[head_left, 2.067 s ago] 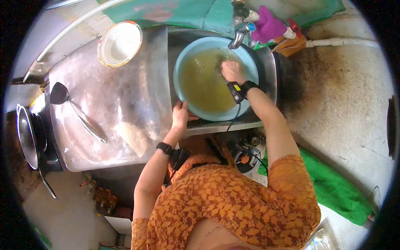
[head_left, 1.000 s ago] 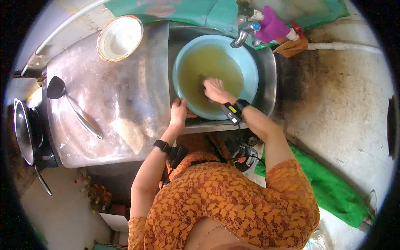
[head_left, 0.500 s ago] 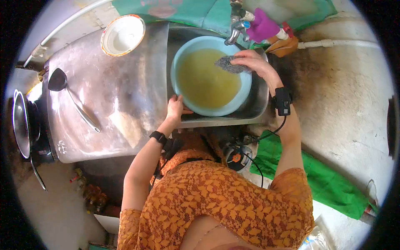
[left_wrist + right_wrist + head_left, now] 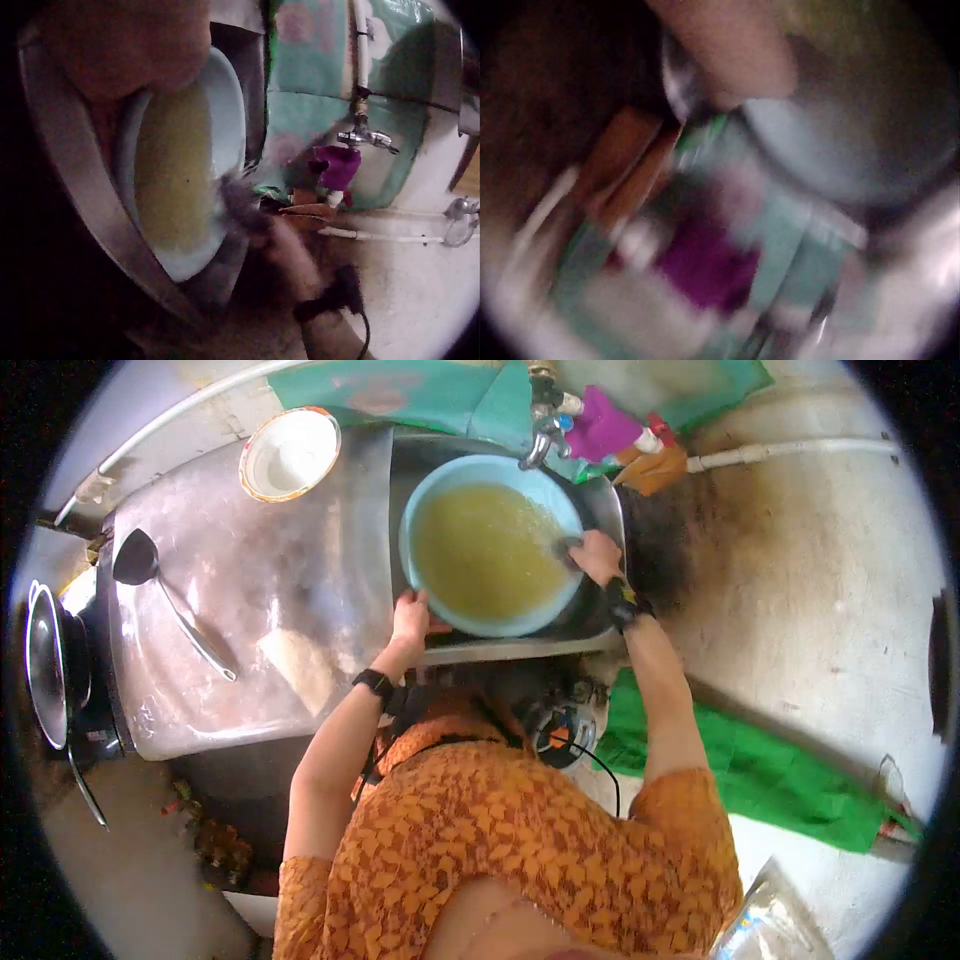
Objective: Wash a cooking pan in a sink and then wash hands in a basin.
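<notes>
Head view: the right hand (image 4: 598, 557), clutching the dark grey wire scourer (image 4: 568, 546), has dropped from the metal tap (image 4: 538, 438) to the right inner wall of the light-blue plastic basin (image 4: 412, 525), whose near rim the left hand (image 4: 410, 615) still grips, so scrubbing seems to resume.

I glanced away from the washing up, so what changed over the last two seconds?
The right hand, gripping the scourer, moved from the far side of the blue basin to its middle, lifted out by the tap, and now rubs the right-hand rim. The left hand kept holding the near rim; the ladle and white bowl stayed put.
</notes>
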Demonstrator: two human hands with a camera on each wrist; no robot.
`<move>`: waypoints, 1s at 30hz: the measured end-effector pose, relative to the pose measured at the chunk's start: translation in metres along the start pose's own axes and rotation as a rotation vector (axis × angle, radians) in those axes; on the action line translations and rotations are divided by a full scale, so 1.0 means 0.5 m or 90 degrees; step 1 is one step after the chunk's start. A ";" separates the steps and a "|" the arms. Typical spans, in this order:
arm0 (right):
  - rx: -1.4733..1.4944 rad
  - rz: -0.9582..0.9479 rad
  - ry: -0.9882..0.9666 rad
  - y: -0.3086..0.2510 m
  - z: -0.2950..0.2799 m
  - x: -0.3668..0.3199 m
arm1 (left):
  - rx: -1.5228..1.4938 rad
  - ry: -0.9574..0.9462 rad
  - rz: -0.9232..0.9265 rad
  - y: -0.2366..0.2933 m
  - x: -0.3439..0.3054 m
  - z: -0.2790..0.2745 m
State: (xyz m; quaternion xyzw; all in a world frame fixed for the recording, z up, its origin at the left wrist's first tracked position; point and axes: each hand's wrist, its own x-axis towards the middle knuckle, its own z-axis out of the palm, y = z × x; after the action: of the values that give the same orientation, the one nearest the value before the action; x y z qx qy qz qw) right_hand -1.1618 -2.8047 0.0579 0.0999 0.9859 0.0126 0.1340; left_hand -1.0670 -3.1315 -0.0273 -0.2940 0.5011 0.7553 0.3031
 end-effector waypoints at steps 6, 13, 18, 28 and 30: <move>0.537 -0.186 -0.028 -0.083 -0.178 -0.022 | 0.038 -0.019 -0.013 0.020 -0.006 -0.006; 0.203 -0.017 0.122 0.015 -0.032 -0.055 | 0.028 0.012 -0.011 0.033 -0.017 0.006; 0.600 -0.086 -0.058 -0.091 -0.195 -0.079 | -0.014 -0.019 -0.012 0.021 -0.010 -0.001; 0.744 -0.184 -0.084 -0.268 -0.100 -0.111 | -0.006 0.056 0.015 0.020 -0.015 0.012; 0.867 -0.262 -0.110 -0.403 -0.109 -0.103 | -0.002 0.005 0.042 0.012 -0.009 -0.002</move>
State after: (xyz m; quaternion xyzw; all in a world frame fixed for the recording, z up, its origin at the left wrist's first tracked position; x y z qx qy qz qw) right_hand -1.1666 -3.0123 0.1138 -0.0263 0.7596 -0.6388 0.1191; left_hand -1.0685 -3.1348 -0.0210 -0.2804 0.5107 0.7646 0.2757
